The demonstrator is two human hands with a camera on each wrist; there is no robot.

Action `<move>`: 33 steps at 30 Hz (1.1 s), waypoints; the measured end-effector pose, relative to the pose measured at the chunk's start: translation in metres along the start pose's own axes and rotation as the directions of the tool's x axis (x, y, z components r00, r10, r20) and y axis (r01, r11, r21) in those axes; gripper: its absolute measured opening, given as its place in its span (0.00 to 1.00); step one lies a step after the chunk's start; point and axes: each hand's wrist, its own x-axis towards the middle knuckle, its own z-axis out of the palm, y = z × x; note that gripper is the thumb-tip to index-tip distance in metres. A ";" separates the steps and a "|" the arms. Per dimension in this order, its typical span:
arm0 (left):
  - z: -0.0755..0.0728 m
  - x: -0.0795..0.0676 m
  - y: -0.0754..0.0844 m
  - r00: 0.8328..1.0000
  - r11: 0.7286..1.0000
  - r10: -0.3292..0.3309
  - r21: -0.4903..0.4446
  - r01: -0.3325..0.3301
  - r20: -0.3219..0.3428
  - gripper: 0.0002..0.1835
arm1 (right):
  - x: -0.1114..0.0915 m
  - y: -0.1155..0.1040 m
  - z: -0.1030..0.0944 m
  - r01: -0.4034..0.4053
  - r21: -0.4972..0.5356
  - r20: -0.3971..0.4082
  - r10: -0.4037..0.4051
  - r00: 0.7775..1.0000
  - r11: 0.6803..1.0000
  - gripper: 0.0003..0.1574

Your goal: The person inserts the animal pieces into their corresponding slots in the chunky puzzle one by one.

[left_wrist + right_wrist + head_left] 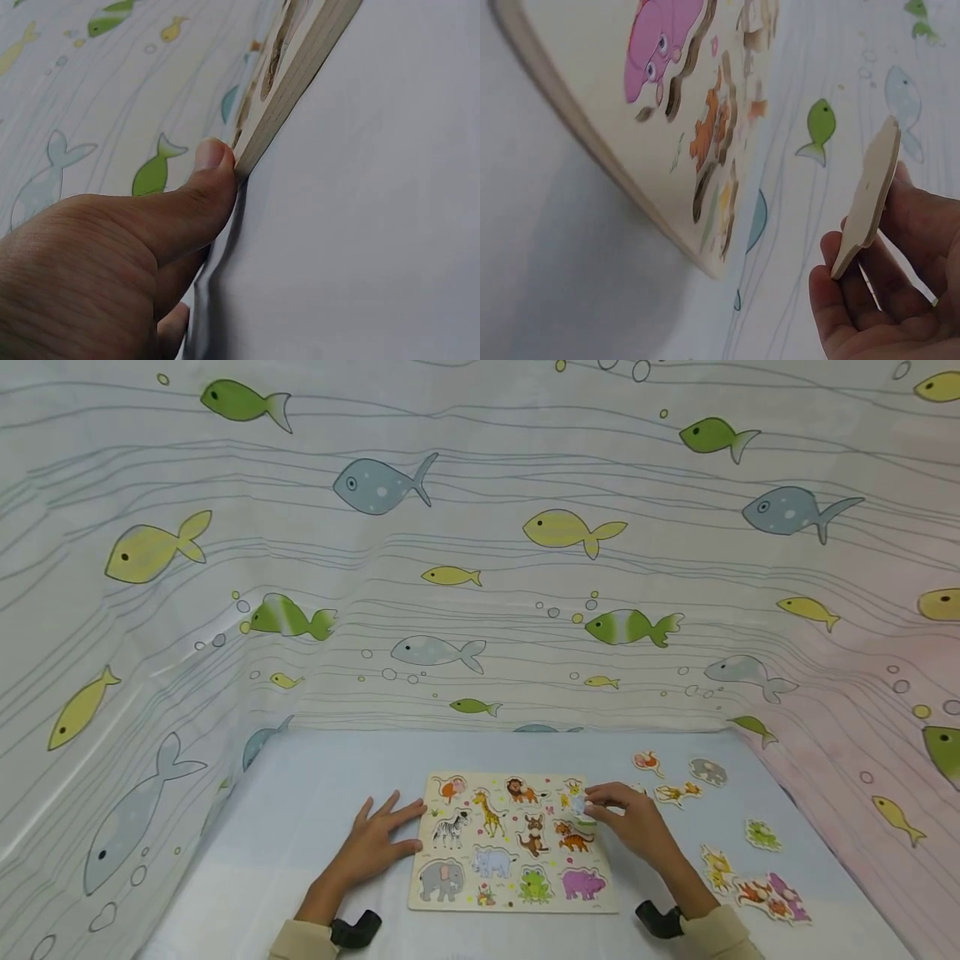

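Note:
A wooden animal puzzle board (457, 906) lies flat on the table, with printed recesses for several animals. My left hand (378, 842) rests at the board's left edge with its fingers spread. Seen from the left wrist, the thumb (214, 161) touches the corner of the board's edge. Over the board's upper right corner, my right hand (633, 822) pinches a pale bluish puzzle piece (577, 807). In the right wrist view the plain wooden back of this piece (868, 191) faces the camera, between thumb and fingertips, apart from the board; its animal cannot be made out there.
Loose pieces lie right of the board: a monkey (647, 762), an elephant (708, 771), a giraffe (675, 792) and a frog (762, 834). Closer in are a yellow piece (717, 868), orange-brown pieces (757, 895) and a purple one (787, 893). Fish-patterned sheeting (510, 610) surrounds the table.

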 end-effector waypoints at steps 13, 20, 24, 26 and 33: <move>-0.001 -0.001 0.000 1.000 1.000 0.027 0.007 -0.027 0.000 0.34 | 0.001 -0.023 0.019 0.025 0.066 0.050 -0.028 0.998 0.998 0.08; -0.002 0.000 0.001 1.000 1.000 0.017 0.016 -0.017 0.004 0.34 | 0.003 -0.033 0.029 0.052 0.127 0.082 -0.063 0.995 0.990 0.08; -0.002 0.000 0.001 1.000 1.000 0.016 0.018 -0.017 0.004 0.35 | 0.004 -0.037 0.036 0.024 0.147 0.118 -0.042 0.992 0.989 0.07; -0.002 0.000 0.001 1.000 1.000 0.019 0.017 -0.019 0.002 0.35 | 0.004 -0.039 0.039 0.032 0.140 0.132 -0.050 0.990 0.990 0.07; -0.003 -0.002 0.000 1.000 1.000 0.025 0.019 -0.025 -0.009 0.35 | 0.005 -0.046 0.047 0.068 0.156 0.137 -0.090 0.987 0.985 0.06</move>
